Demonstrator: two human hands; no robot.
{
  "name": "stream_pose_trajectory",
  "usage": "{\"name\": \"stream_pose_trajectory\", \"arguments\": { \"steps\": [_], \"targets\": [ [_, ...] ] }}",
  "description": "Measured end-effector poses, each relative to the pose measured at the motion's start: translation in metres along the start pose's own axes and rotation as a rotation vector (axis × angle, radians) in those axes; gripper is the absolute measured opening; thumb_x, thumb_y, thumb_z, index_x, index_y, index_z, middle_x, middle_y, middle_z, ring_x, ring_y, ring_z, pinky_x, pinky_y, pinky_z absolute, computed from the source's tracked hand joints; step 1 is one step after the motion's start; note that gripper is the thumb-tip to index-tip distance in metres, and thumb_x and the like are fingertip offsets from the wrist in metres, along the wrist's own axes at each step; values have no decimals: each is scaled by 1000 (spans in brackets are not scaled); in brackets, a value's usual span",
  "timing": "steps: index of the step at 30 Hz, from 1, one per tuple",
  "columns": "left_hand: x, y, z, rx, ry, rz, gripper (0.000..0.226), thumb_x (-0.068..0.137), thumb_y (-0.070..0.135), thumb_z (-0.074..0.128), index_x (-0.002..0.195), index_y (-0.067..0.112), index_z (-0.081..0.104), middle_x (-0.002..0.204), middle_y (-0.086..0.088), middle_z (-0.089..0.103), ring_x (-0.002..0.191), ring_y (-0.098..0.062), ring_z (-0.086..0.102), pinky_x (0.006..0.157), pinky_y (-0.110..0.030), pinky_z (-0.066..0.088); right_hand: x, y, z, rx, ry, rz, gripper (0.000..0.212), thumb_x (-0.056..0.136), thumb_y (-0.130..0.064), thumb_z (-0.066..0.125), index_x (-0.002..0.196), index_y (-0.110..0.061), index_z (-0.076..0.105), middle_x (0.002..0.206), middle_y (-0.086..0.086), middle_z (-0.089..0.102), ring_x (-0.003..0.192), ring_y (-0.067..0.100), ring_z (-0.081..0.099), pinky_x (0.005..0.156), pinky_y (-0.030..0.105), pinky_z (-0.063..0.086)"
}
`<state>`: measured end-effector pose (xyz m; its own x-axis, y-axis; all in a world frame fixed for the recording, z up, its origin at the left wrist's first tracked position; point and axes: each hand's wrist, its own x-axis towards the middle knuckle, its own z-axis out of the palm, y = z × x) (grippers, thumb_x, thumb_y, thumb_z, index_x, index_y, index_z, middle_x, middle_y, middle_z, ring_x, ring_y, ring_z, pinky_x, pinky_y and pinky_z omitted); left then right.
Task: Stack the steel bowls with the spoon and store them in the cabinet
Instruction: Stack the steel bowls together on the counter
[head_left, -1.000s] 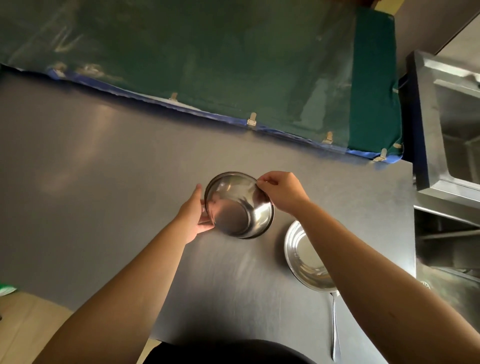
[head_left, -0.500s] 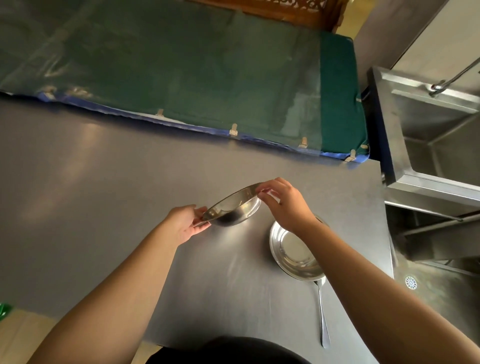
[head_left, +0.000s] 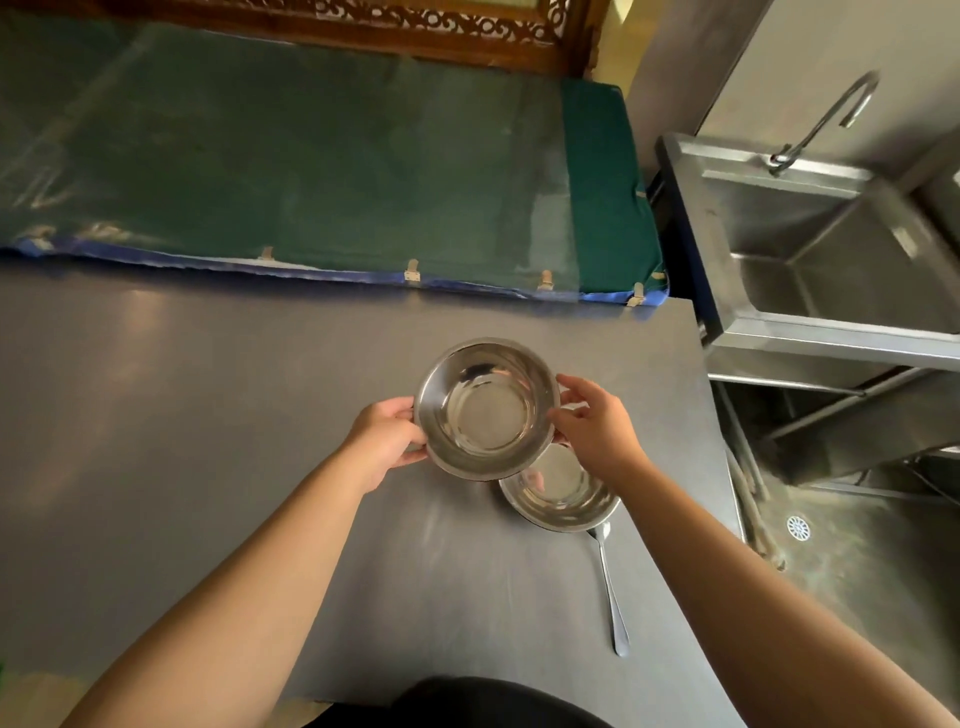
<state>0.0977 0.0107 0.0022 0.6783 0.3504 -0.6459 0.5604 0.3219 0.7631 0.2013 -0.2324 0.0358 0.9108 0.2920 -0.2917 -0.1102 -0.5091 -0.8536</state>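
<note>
Both hands, left hand (head_left: 387, 441) and right hand (head_left: 597, 431), grip upper bowl (head_left: 485, 408), overlapping lower bowl (head_left: 563, 496).

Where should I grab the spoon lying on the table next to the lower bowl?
Take the spoon by the free end of its handle, nearest you, coming from above with the right hand. Its head sits against the lower bowl, so that end is crowded, while the flat, slim handle has bare table around it.

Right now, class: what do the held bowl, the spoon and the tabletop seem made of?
Held bowl: polished steel, mirror reflections inside.
Spoon: shiny metal, probably steel, bright glints.
Tabletop: smooth grey matte surface with soft sheen; laminate or metal, unclear.
</note>
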Motion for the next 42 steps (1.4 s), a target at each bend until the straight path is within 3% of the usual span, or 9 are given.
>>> {"name": "stream_pose_trajectory", "arguments": {
  "steps": [4,10,18,23,26,29,34,38,42],
  "targets": [
    [-5,-2,32,86,-16,62,33,88,1,64,96,32,63,99,-6,72,73,-16,73,75,-40,63,-12,16,-28,41,66,84,48,85,4,66,131,-11,63,104,10,65,61,10,65,54,17,55],
    [-10,-10,77,238,-29,121,23,84,25,72,91,44,62,95,-3,72,86,-18,73,73,-37,63,-25,50,-54,61,120,180,42,86,0,65,124,-18,64,99,9,65,69,26,67,74,49,62],
    [-6,-32,105,409,-35,134,24,72,37,72,69,60,65,79,16,74,76,-9,67,81,-37,59,-29,92,-66,100,128,266,41,88,-2,66,126,-16,63,94,4,65,75,25,67,77,48,62],
    [-1,-45,110,524,-38,128,30,72,41,69,102,45,71,83,20,70,75,-9,63,69,-26,50,-27,108,-65,-3,106,281,41,87,-15,71,127,-24,62,104,3,67,88,25,68,83,48,59],
    [2,-52,111,593,2,126,58,78,43,69,133,30,60,109,17,59,96,-11,58,76,-25,42,-25,115,-61,-31,93,286,41,87,-18,71,127,-24,62,105,2,68,83,23,67,82,45,59],
    [7,-56,110,600,-1,110,61,80,39,68,139,28,56,118,13,63,103,-15,61,84,-30,49,-22,120,-58,-52,88,289,43,86,-15,70,127,-25,63,112,4,66,83,24,65,80,42,59],
    [14,-59,112,581,-33,119,36,79,24,64,114,30,68,97,-1,75,88,-28,69,85,-45,58,-17,126,-54,-30,73,334,43,86,-9,68,127,-24,63,118,3,62,95,28,67,86,44,59],
    [20,-61,112,578,-38,146,26,77,18,61,98,33,69,92,-10,75,72,-25,61,69,-38,51,-12,131,-52,10,76,363,39,84,-6,70,121,-18,66,107,0,67,93,24,68,88,47,58],
    [25,-63,111,600,-30,126,64,75,1,52,75,64,62,94,-11,74,71,-21,55,80,-48,58,-9,133,-49,44,70,390,41,84,-2,69,123,-14,63,96,-2,67,82,23,70,84,48,60]
  ]
}}
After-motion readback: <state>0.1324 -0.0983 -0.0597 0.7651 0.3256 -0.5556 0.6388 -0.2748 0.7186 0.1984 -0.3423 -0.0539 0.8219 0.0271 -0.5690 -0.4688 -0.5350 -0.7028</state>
